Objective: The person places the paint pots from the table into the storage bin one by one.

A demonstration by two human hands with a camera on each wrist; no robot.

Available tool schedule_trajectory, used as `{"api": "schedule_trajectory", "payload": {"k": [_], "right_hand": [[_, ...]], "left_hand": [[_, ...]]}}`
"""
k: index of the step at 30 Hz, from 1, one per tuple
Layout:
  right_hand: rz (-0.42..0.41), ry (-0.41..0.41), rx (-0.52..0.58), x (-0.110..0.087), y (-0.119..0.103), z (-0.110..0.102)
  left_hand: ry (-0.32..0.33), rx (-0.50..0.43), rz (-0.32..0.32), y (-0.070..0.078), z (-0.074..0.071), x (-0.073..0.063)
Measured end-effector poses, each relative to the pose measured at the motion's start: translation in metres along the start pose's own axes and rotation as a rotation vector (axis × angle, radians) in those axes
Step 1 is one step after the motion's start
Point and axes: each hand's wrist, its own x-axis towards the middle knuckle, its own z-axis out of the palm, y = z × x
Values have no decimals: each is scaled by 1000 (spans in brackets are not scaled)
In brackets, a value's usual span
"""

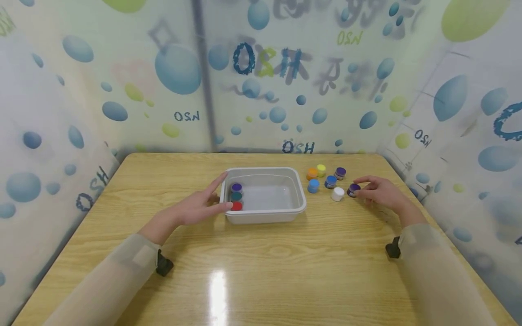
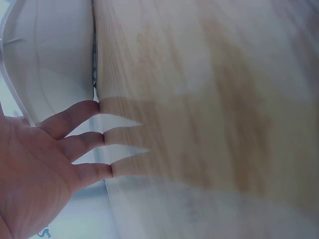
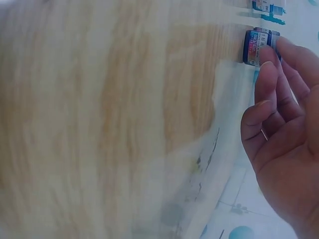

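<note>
A white plastic tub (image 1: 261,216) stands mid-table. Inside along its left end are a purple-lidded jar (image 1: 237,188), a dark green-lidded jar (image 1: 236,196) and a red-lidded jar (image 1: 236,206). My left hand (image 1: 199,206) rests at the tub's left end, thumb and forefinger spread along it. Its other fingertips touch the table in the left wrist view. At the right, my right hand (image 1: 379,192) pinches a small dark purple paint jar (image 1: 353,189) between thumb and fingers. That jar (image 3: 254,48) shows a printed label in the right wrist view and appears upright on the table.
Between tub and right hand stand an orange jar (image 1: 311,174), a yellow jar (image 1: 321,170), a light blue jar (image 1: 313,186), a blue jar (image 1: 331,182), a white jar (image 1: 337,194) and another purple jar (image 1: 340,173). Patterned walls enclose the wooden table (image 1: 285,271) at the back and sides.
</note>
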Motion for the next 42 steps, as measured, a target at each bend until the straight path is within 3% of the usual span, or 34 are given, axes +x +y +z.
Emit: {"api": "schedule_trajectory", "payload": {"k": [14, 26, 33, 42], "right_hand": [[15, -14, -50, 0, 0, 0], [-32, -1, -38, -10, -8, -3], [-91, 20, -46, -19, -29, -3], [-205, -6, -17, -21, -76, 9]], "left_hand": [[-3, -13, -14, 0, -1, -1], [-8, -3, -8, -1, 0, 0], [-4, -1, -13, -1, 0, 1], [-3, 0, -11, 0, 0, 0]]}}
